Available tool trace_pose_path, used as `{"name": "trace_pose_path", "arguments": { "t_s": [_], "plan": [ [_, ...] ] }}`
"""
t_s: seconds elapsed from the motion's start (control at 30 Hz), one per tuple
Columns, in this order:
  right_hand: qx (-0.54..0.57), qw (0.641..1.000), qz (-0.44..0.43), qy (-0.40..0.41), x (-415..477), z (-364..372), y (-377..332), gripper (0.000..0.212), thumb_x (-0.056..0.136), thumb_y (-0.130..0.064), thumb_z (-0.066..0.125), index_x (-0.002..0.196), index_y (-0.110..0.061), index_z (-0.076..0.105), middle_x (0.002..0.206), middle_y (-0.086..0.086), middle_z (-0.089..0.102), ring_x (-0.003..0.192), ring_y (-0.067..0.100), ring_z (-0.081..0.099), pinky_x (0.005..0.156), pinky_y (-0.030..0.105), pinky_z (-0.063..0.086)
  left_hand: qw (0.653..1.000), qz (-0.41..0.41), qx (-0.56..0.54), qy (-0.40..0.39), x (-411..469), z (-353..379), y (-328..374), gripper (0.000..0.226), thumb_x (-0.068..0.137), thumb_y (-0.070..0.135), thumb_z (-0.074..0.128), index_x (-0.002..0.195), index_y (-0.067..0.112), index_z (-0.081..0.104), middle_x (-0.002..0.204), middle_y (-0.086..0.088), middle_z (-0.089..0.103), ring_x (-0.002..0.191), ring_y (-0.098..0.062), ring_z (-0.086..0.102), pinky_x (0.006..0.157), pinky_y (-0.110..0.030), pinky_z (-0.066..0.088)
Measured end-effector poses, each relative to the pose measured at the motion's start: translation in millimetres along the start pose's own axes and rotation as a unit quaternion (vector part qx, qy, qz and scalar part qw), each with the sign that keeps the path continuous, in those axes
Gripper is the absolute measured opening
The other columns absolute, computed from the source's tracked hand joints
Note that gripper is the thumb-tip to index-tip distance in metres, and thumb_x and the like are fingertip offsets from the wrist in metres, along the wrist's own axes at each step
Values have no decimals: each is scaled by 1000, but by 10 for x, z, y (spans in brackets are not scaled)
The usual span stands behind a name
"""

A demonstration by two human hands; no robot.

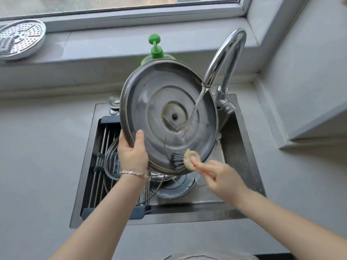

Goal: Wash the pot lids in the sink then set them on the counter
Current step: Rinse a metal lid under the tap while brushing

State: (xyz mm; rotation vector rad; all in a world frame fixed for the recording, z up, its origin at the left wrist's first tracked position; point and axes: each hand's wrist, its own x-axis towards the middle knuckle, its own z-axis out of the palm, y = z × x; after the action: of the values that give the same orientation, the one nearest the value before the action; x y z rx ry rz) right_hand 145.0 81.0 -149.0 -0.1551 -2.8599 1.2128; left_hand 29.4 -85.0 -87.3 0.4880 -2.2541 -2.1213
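Observation:
A large steel pot lid (148,94) is held tilted over the sink (242,166), its underside facing me. My left hand (132,152) grips its lower left rim, thumb on the inside. Water from the tap (223,59) runs onto the lid near its middle. My right hand (221,177) holds a dish brush (183,160) with dark bristles against the lid's lower edge; the hand is blurred. Glass lids (112,164) lie in the sink below, partly hidden by my arms and the steel lid.
A sliding wire rack (101,147) spans the sink's left side. A green pump bottle (155,47) stands behind the lid. A perforated steamer plate (20,38) rests on the windowsill at left. Grey counter (41,156) surrounds the sink, with a wall ledge at right.

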Motion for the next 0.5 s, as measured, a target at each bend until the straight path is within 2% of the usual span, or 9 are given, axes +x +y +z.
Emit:
{"name": "trace_pose_path", "arguments": {
  "t_s": [0.07, 0.1, 0.17, 0.27, 0.33, 0.4, 0.47, 0.5],
  "plan": [
    [-41, 998, 48, 20, 35, -72, 167, 41, 90, -21, 51, 128, -34, 49, 66, -4, 47, 62, 17, 45, 58, 30, 40, 1000, 1, 4, 5, 3, -14, 23, 31, 93, 13, 52, 124, 18, 51, 111, 2, 61, 107, -17, 58, 103, -36, 43],
    [-46, 997, 49, 25, 38, -71, 159, 41, 90, -19, 50, 127, -34, 52, 64, -6, 44, 62, 17, 44, 58, 31, 39, 1000, -5, 4, 8, 1, -15, 24, 34, 93, 13, 52, 127, 14, 50, 114, 0, 60, 109, -18, 58, 103, -35, 43],
    [-31, 999, -12, 21, -7, -5, 1, 38, 86, -24, 49, 121, -31, 62, 61, -10, 41, 57, 12, 40, 51, 27, 37, 1000, -24, 3, 15, -9, -23, 25, 37, 93, 14, 52, 130, 12, 48, 118, -3, 60, 111, -20, 58, 103, -36, 43],
    [-7, 998, -56, 9, -47, 13, 16, 41, 83, -30, 43, 118, -29, 64, 63, -10, 42, 54, 6, 36, 47, 23, 35, 999, -43, 1, 15, 11, -82, 46, 30, 92, 15, 53, 122, 18, 51, 115, -2, 61, 109, -20, 59, 102, -41, 44],
    [-53, 998, 6, 35, 102, -104, 205, 38, 87, -27, 46, 122, -30, 62, 67, -4, 48, 59, 18, 49, 53, 25, 37, 999, -50, 13, 7, 34, -149, 84, 28, 92, 14, 54, 119, 21, 52, 108, 1, 63, 104, -19, 60, 100, -42, 45],
    [-103, 990, 90, 25, 258, -240, 432, 39, 92, -18, 52, 128, -31, 55, 75, 4, 53, 77, 32, 58, 62, 30, 35, 998, -59, 28, -7, 47, -213, 108, 19, 91, 11, 54, 104, 25, 54, 94, 5, 63, 95, -19, 60, 95, -43, 49],
    [-94, 983, 155, 25, 365, -342, 531, 42, 94, -15, 50, 132, -29, 52, 90, 13, 63, 90, 35, 58, 67, 30, 37, 994, -88, 57, -31, 26, -272, 128, 22, 90, 7, 53, 90, 29, 54, 87, 5, 62, 87, -22, 60, 81, -39, 53],
    [-55, 979, 194, 41, 420, -370, 543, 41, 94, -15, 49, 134, -26, 51, 99, 14, 66, 93, 32, 59, 69, 28, 39, 991, -106, 70, -47, 9, -298, 141, 25, 90, 5, 52, 87, 29, 54, 85, 2, 61, 81, -23, 60, 71, -35, 53]
  ]
}}
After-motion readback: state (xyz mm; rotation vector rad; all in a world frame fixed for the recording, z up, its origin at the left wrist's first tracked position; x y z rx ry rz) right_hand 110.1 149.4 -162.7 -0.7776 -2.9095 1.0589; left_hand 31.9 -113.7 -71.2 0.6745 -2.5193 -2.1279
